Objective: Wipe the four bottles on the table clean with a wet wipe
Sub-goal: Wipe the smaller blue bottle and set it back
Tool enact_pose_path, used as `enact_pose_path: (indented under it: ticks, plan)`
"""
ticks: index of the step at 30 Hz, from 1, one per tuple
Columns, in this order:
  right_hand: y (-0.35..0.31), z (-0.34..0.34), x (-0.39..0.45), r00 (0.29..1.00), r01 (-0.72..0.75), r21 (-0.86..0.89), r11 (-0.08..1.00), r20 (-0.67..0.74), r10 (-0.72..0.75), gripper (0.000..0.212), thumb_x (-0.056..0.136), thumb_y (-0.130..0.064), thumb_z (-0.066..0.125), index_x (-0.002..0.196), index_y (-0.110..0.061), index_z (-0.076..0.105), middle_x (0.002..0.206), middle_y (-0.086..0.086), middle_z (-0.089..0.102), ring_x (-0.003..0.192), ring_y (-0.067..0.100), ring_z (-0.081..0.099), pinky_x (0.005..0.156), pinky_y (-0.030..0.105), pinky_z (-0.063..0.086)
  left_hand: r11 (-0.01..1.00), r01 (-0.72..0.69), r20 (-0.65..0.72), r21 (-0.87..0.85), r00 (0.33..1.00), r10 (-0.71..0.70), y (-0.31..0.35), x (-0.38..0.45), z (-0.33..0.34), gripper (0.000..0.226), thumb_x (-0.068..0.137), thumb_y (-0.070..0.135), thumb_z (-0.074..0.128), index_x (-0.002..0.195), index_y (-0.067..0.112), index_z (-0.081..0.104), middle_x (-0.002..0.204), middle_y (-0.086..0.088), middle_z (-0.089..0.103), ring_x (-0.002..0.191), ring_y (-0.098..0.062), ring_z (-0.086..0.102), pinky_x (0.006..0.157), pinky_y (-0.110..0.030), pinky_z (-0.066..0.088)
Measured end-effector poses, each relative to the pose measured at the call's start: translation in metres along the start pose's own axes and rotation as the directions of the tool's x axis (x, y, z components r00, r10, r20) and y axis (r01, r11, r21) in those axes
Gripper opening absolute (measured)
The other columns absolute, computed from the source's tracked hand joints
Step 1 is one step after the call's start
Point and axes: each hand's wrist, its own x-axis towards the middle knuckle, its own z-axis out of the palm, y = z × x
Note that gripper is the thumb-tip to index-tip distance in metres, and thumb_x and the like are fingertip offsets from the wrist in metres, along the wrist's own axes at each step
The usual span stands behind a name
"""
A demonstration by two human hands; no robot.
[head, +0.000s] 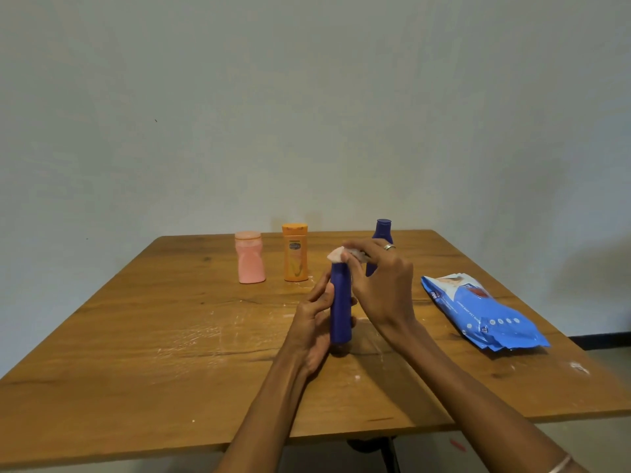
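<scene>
Bottle, blue, tall (340, 302): upright near desk (143, 336) centre, clasped low by left hand (316, 322), grip closed around its body. Wet wipe (338, 253): pinched in right hand (379, 285) grip, pressed on the cap. Step judged: wiping the top; next, draw the wipe down the sides. Beyond the grip: second blue bottle (382, 233), orange bottle (295, 252), pink bottle (250, 257). Right of it: wipe packet (485, 312).

Deep blue plastic bottle (340, 302) in the left hand (316, 322), white wet wipe (338, 253) under the right hand (379, 285). Beyond the hands: pale pink bottle (250, 257), orange bottle (295, 252), second dark blue bottle (382, 233). Right of the right hand, bright blue-and-white wipes packet (485, 312) on brown wood-grain table (136, 336).
</scene>
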Motion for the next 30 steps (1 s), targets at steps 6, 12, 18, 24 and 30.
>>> enact_pose_path:
  ticks: [6,12,18,24,30]
  plan:
    - [0.008,0.0,-0.02,0.988,0.046,-0.032,0.998,0.148,-0.04,0.027,0.085,-0.014,0.076,0.111,-0.015,0.073,0.109,0.001,0.072,0.1,0.01,0.066,0.089,0.015,0.051,0.996,-0.053,-0.076,0.07,0.995,0.059,-0.005,0.007,-0.007,0.048,0.088,0.032,0.063,0.134,0.018,0.062,0.118,-0.012,0.07,0.106,-0.03,0.065,0.087,-0.047,0.055]
    - [0.004,-0.015,-0.058,0.936,0.076,-0.046,0.996,0.348,-0.055,0.034,0.084,-0.007,0.074,0.115,-0.019,0.07,0.121,-0.002,0.064,0.111,0.003,0.059,0.09,-0.001,0.04,0.999,-0.045,-0.117,0.023,0.992,0.047,-0.003,0.007,-0.01,0.052,0.087,0.044,0.063,0.13,0.016,0.068,0.14,-0.016,0.057,0.128,-0.032,0.057,0.106,-0.048,0.048]
    - [0.006,-0.021,-0.09,0.888,0.112,-0.097,0.989,0.456,-0.056,0.033,0.088,-0.025,0.073,0.119,-0.034,0.066,0.121,-0.018,0.06,0.112,-0.007,0.053,0.091,0.014,0.051,0.993,-0.02,-0.103,0.12,0.994,0.032,-0.005,0.012,-0.006,0.05,0.085,0.031,0.073,0.132,0.018,0.064,0.136,-0.017,0.061,0.111,-0.029,0.064,0.096,-0.045,0.052]
    - [0.007,-0.019,-0.099,0.875,0.104,-0.079,0.991,0.482,-0.054,0.028,0.088,-0.027,0.073,0.115,-0.031,0.069,0.116,-0.015,0.062,0.109,-0.005,0.056,0.089,0.016,0.053,0.992,-0.056,-0.142,0.11,0.987,0.072,-0.004,0.01,-0.006,0.051,0.084,0.018,0.074,0.133,0.014,0.061,0.115,-0.014,0.07,0.094,-0.027,0.066,0.073,-0.041,0.055]
    - [0.019,-0.017,-0.097,0.916,-0.147,-0.059,0.987,0.368,0.158,0.022,0.092,-0.026,0.067,0.11,-0.038,0.064,0.115,-0.018,0.062,0.106,-0.007,0.057,0.084,0.018,0.055,0.995,-0.076,-0.129,0.069,0.988,0.084,0.0,0.006,-0.004,0.053,0.093,0.037,0.062,0.134,0.003,0.057,0.122,-0.019,0.068,0.091,-0.024,0.068,0.068,-0.039,0.058]
